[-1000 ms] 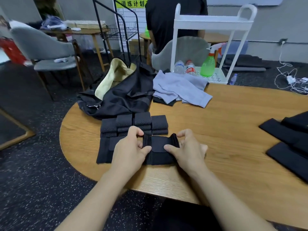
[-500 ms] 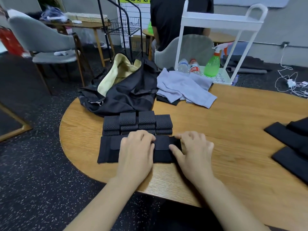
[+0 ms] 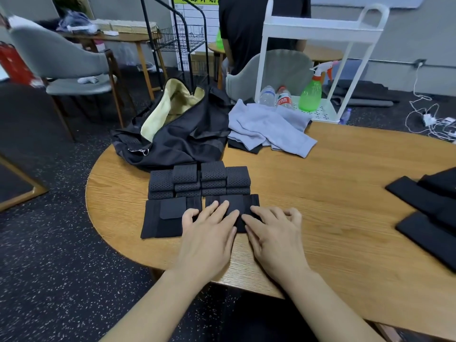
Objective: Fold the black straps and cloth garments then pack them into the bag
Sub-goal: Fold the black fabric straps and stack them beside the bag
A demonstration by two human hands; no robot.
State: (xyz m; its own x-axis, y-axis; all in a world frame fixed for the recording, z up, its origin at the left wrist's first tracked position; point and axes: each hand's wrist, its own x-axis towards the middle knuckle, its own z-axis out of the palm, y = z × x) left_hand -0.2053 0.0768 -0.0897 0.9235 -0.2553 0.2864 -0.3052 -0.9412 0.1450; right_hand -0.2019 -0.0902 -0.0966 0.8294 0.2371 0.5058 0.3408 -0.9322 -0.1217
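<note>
Working at the wooden table (image 3: pixel 320 193), we note the black bag (image 3: pixel 182 134) slumped at the far-left edge, its mouth gaping away from us with pale lining showing. Just right of it lies the grey garment (image 3: pixel 269 124), loosely heaped, not yet folded. More black pieces (image 3: pixel 429 206) sit well apart at the far right.

Between bag and hands: a row of folded perforated straps (image 3: pixel 199 180), stacked side by side. Touching their near edge, two flat folded straps lie end to end; the left folded strap (image 3: pixel 164 218) lies bare, the right folded strap (image 3: pixel 232 206) is under our hands.

Left hand (image 3: pixel 209 238) and right hand (image 3: pixel 274 233) lie side by side, nearly touching, fingers straight and pressing flat on that strap, gripping nothing. Its long axis runs left-right across us.

Our judgement: the bag lies ahead and leftward, beyond the stacked row, so the left hand is nearer for carrying pieces over.
</note>
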